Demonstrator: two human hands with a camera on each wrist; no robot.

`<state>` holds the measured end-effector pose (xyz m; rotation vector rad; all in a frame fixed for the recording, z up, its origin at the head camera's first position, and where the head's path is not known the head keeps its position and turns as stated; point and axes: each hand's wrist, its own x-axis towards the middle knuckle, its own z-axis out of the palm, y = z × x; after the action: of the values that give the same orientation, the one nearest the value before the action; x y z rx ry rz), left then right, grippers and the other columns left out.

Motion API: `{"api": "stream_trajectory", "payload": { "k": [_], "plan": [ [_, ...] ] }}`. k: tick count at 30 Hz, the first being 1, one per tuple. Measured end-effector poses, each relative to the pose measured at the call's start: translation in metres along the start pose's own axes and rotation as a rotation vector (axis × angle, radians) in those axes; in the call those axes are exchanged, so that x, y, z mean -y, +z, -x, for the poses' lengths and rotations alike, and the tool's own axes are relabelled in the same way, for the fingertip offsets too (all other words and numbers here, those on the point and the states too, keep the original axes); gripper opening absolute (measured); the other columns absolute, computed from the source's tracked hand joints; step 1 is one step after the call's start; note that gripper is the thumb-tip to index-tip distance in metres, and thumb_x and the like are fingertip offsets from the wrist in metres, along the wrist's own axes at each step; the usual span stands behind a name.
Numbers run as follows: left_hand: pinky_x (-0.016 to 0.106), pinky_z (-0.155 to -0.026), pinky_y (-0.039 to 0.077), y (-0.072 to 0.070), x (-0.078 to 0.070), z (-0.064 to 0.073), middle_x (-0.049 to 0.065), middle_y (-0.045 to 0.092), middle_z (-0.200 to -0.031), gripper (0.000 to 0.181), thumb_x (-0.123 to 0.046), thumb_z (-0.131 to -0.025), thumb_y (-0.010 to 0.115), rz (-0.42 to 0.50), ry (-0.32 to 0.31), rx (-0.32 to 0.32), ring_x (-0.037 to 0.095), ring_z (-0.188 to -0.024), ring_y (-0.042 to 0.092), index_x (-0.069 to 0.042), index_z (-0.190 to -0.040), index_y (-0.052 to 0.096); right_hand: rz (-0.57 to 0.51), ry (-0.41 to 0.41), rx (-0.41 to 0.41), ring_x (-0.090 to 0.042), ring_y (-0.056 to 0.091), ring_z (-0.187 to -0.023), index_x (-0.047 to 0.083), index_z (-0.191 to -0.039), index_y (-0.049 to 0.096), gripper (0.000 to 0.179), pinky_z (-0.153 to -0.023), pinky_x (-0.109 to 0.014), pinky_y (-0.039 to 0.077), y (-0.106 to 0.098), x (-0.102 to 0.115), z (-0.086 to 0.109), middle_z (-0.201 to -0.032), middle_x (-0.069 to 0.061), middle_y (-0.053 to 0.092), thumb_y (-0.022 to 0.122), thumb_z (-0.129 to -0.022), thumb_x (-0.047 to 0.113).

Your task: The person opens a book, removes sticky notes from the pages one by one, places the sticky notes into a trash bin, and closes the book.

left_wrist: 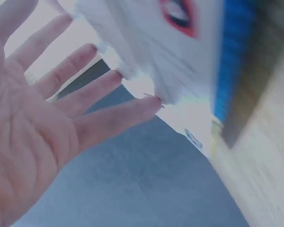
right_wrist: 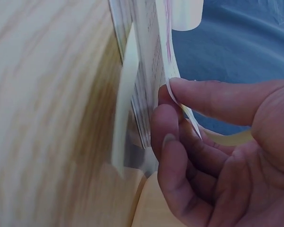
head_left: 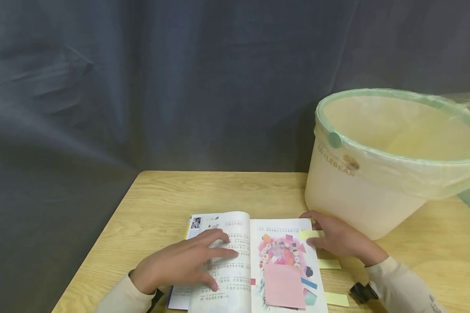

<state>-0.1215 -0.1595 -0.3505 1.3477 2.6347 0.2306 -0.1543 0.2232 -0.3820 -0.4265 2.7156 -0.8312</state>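
Observation:
An open book lies on the wooden table in the head view, with printed text on the left page and a colourful picture on the right one. Across the left page rests my left hand, its fingers spread and fairly straight. My right hand is at the book's right edge. In the right wrist view its thumb and fingers pinch a page that stands a little away from those under it. A pink sticky note covers the lower part of the picture. Several yellow sticky tabs stick out from the right edge.
A large cream bucket with a green rim and a clear liner stands on the table, just beyond my right hand. A dark curtain hangs behind the table's far edge and along its left side.

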Motion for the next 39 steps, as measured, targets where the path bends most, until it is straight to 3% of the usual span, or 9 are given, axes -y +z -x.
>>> {"api": "stream_trajectory", "payload": {
  "k": [5, 10, 13, 17, 21, 26, 29, 34, 39],
  "plan": [
    [0.036, -0.11, 0.045, -0.002, -0.002, 0.005, 0.003, 0.043, -0.151, 0.062, -0.046, -0.088, 0.069, -0.048, 0.027, -0.008, 0.025, -0.143, 0.04, -0.032, -0.146, 0.05, 0.017, -0.023, -0.011, -0.032, 0.064, -0.112, 0.01, -0.136, 0.051, 0.058, -0.093, -0.049, 0.052, -0.005, 0.003, 0.001, -0.119, -0.009, 0.068, 0.077, -0.085, 0.021],
    [0.039, -0.113, 0.042, -0.002, 0.0, 0.007, -0.005, 0.032, -0.161, 0.055, -0.051, -0.093, 0.061, 0.038, -0.024, 0.032, 0.019, -0.147, 0.035, -0.031, -0.142, 0.051, 0.047, -0.043, -0.034, -0.032, 0.065, -0.11, 0.009, -0.136, 0.051, 0.058, -0.091, -0.049, 0.052, -0.007, 0.008, 0.0, -0.118, -0.01, 0.068, 0.077, -0.085, 0.021],
    [0.043, -0.117, 0.036, 0.003, 0.0, 0.004, -0.01, 0.028, -0.163, 0.054, -0.06, -0.091, 0.055, 0.067, -0.053, 0.051, 0.021, -0.149, 0.033, -0.029, -0.135, 0.053, 0.071, -0.04, -0.049, -0.032, 0.066, -0.108, 0.008, -0.136, 0.051, 0.059, -0.089, -0.049, 0.053, -0.005, 0.011, 0.0, -0.117, -0.012, 0.069, 0.077, -0.085, 0.02],
    [0.048, -0.119, 0.033, 0.009, -0.005, -0.005, -0.007, 0.038, -0.158, 0.048, -0.065, -0.092, 0.047, 0.037, -0.073, 0.027, 0.024, -0.144, 0.041, -0.027, -0.119, 0.056, 0.091, -0.011, -0.061, -0.031, 0.066, -0.107, 0.009, -0.136, 0.05, 0.057, -0.088, -0.049, 0.053, -0.003, 0.012, 0.0, -0.115, -0.013, 0.069, 0.076, -0.086, 0.019],
    [0.052, -0.116, 0.035, 0.011, -0.013, -0.01, -0.006, 0.043, -0.153, 0.046, -0.059, -0.092, 0.057, 0.019, -0.119, 0.027, 0.031, -0.138, 0.047, -0.03, -0.128, 0.057, 0.088, -0.006, -0.07, -0.031, 0.066, -0.105, 0.01, -0.136, 0.05, 0.056, -0.088, -0.049, 0.053, 0.001, 0.012, 0.001, -0.114, -0.013, 0.069, 0.076, -0.086, 0.018],
    [0.064, -0.107, 0.039, 0.009, -0.023, -0.01, -0.005, 0.039, -0.155, 0.059, -0.049, -0.089, 0.066, -0.069, -0.132, 0.056, 0.044, -0.141, 0.042, -0.045, -0.145, 0.047, 0.084, -0.019, -0.065, -0.028, 0.065, -0.104, 0.011, -0.137, 0.049, 0.058, -0.086, -0.046, 0.053, 0.005, 0.013, 0.005, -0.115, -0.01, 0.068, 0.076, -0.087, 0.023],
    [0.059, -0.105, 0.045, 0.01, -0.03, -0.013, 0.0, 0.04, -0.153, 0.056, -0.046, -0.092, 0.065, -0.12, -0.103, 0.043, 0.043, -0.141, 0.042, -0.042, -0.145, 0.048, 0.099, -0.014, -0.065, -0.027, 0.066, -0.104, 0.013, -0.14, 0.045, 0.063, -0.085, -0.046, 0.054, 0.006, 0.014, 0.01, -0.116, -0.011, 0.068, 0.075, -0.088, 0.03],
    [0.043, -0.11, 0.045, 0.014, -0.04, -0.017, 0.005, 0.041, -0.151, 0.042, -0.037, -0.103, 0.05, -0.084, -0.084, 0.028, 0.042, -0.137, 0.046, -0.031, -0.145, 0.052, 0.103, -0.061, -0.124, -0.023, 0.067, -0.095, 0.012, -0.141, 0.044, 0.061, -0.077, -0.04, 0.054, 0.008, 0.015, 0.015, -0.109, -0.011, 0.07, 0.074, -0.089, 0.025],
    [0.047, -0.111, 0.044, 0.017, -0.046, -0.02, -0.007, 0.028, -0.163, 0.05, -0.049, -0.099, 0.053, -0.081, -0.096, 0.004, 0.049, -0.144, 0.035, -0.023, -0.142, 0.057, 0.116, -0.108, -0.215, -0.018, 0.066, -0.09, 0.012, -0.136, 0.05, 0.053, -0.073, -0.036, 0.053, 0.007, 0.015, 0.014, -0.099, -0.004, 0.07, 0.074, -0.088, 0.016]
  ]
}}
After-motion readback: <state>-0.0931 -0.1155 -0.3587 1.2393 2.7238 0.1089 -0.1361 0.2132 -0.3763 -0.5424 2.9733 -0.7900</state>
